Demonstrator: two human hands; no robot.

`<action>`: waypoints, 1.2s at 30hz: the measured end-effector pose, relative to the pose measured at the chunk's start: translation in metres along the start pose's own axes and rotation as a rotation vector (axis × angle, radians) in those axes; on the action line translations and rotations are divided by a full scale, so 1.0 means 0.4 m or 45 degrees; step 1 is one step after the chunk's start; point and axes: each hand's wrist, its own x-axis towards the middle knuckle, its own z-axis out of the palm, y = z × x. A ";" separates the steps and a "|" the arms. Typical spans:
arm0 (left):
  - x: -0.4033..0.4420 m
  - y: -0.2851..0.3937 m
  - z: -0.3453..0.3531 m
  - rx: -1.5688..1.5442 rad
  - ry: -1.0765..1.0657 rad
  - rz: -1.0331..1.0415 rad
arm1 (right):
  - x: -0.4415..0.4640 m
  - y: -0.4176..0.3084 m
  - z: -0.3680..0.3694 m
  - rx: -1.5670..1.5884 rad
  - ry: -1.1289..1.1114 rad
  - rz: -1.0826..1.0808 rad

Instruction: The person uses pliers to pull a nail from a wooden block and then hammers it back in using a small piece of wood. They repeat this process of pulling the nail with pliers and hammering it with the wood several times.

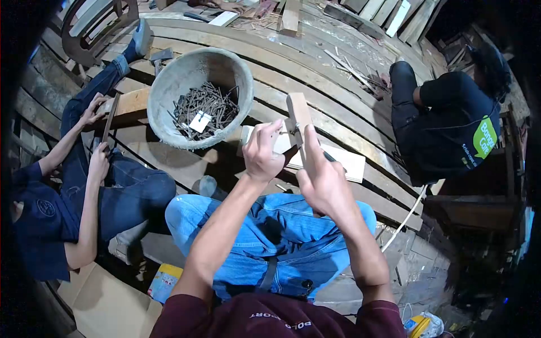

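Observation:
In the head view my right hand [324, 174] is wrapped round a wooden piece [300, 110] that stands up past its fingers, its forefinger stretched along it. My left hand [262, 152] is closed just left of the piece, its fingers bent together; what they pinch is too small to make out. A small dark thing shows on the piece between the hands. Pale flat boards [350, 163] lie behind my right hand. Left of my hands stands a large grey bucket [243, 107] holding several dark sticks or nails [208, 104] and a white square piece [200, 121].
A person [48, 208] sits at the left, holding a flat tool [111, 118] over a wood block [134, 101]. Another person [451, 112] sits at the right. A hammer [162, 55] lies behind the bucket. A cardboard box [107, 304] is at the lower left.

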 end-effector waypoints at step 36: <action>0.017 0.020 0.003 0.002 -0.022 0.008 | -0.107 0.055 0.021 -0.023 0.097 -0.197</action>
